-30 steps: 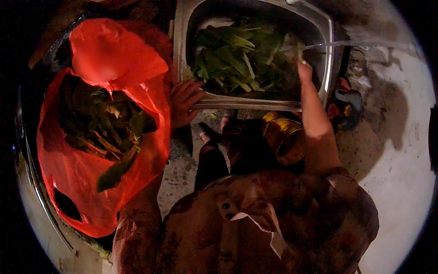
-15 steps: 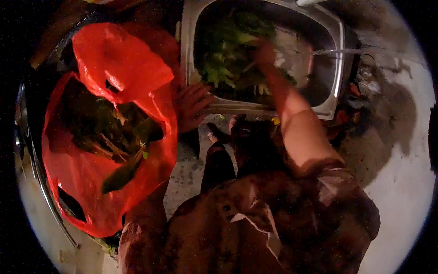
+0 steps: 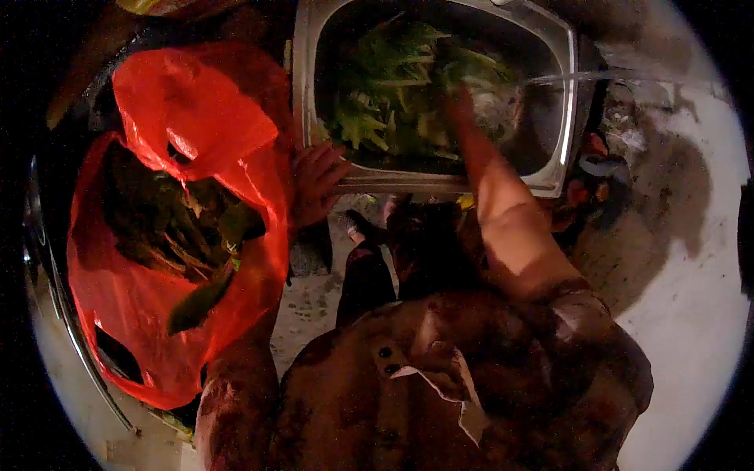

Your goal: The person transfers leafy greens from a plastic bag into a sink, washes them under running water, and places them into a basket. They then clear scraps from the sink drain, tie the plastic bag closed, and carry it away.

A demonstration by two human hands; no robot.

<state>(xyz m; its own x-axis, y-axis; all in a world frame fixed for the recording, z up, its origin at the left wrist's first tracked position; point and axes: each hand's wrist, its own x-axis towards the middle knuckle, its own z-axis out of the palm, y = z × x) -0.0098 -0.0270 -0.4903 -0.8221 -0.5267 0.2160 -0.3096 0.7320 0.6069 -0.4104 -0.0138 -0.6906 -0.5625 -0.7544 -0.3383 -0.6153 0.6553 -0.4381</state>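
A metal sink basin (image 3: 567,118) holds leafy greens (image 3: 385,86) in dark water. My right hand (image 3: 462,106) reaches down among the greens near the middle of the basin. Motion blur and dim light hide its fingers, so I cannot tell whether it grips any leaves. At the basin's near left corner rests my left hand (image 3: 320,174), fingers stretched out over the rim and apparently holding nothing. Close beside it on the left stands a red plastic bag (image 3: 196,102), its mouth showing dark leaves and brown stems (image 3: 184,251).
A thin stream of water (image 3: 581,76) crosses the basin's right rim. Small colourful items (image 3: 585,188) lie on the floor right of the sink. A curved metal rim (image 3: 75,330) runs along the far left. My legs (image 3: 365,275) are below the sink.
The greens now spread farther right across the basin, over the paler patch seen before. My right hand has moved within them. My left hand stays on the rim; the whole view shifts slightly.
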